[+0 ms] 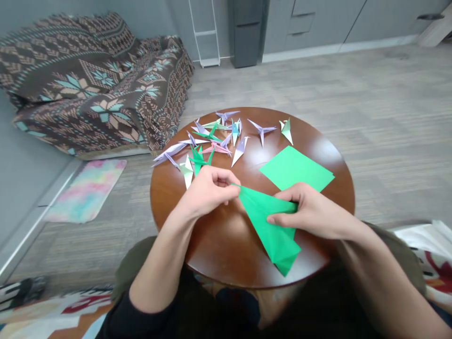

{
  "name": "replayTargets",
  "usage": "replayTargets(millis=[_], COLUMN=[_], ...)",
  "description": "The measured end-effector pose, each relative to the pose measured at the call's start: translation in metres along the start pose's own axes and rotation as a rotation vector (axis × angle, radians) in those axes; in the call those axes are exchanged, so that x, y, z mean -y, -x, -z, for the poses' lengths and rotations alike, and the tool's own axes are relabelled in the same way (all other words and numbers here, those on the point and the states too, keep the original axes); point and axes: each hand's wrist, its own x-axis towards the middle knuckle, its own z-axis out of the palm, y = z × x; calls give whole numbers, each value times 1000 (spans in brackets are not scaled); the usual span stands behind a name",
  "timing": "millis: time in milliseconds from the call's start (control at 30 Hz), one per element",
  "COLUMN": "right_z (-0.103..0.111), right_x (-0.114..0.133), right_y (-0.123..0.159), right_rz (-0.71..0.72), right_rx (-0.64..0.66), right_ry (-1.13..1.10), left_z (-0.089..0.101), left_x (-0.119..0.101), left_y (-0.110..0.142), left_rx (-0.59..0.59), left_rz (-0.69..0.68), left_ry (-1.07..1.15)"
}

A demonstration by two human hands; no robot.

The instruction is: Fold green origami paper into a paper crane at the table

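A partly folded green paper [273,226] lies on the round brown table [219,245], shaped like a long kite. My left hand [208,190] pinches its narrow tip at the left. My right hand [310,212] presses and grips its folded edge at the right, fingers curled over the paper. Both hands are closed on this same sheet.
A flat green square sheet [296,168] lies just beyond my right hand. Several finished paper cranes [212,141] in purple, green, pink and white are spread over the table's far side. A patterned sofa [95,80] stands at the left, a pastel mat [86,190] on the floor.
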Motion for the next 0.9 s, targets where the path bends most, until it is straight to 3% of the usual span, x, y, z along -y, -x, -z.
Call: replayTargets(millis=[133, 200, 267, 433, 567, 767, 900], right_z=[2, 3, 4, 3, 0, -6, -8], right_x=[-2, -1, 0, 1, 1, -1, -5], right_y=[1, 0, -2, -7, -9, -15, -19], right_rz=[-26, -25, -5, 23, 35, 133, 98], right_rx=[37, 26, -13, -58, -36, -191, -189], right_ry=[-34, -79, -122, -166, -137, -73, -44], left_z=[25, 29, 23, -12, -23, -28, -29], left_x=[2, 2, 2, 2, 4, 1, 3], left_y=[-2, -1, 2, 9, 10, 10, 9], left_rx=[-194, -260, -194, 167, 160, 186, 135], left_rz=[-90, -126, -101, 3, 12, 28, -21], left_ry=[29, 126, 195, 124, 92, 77, 56])
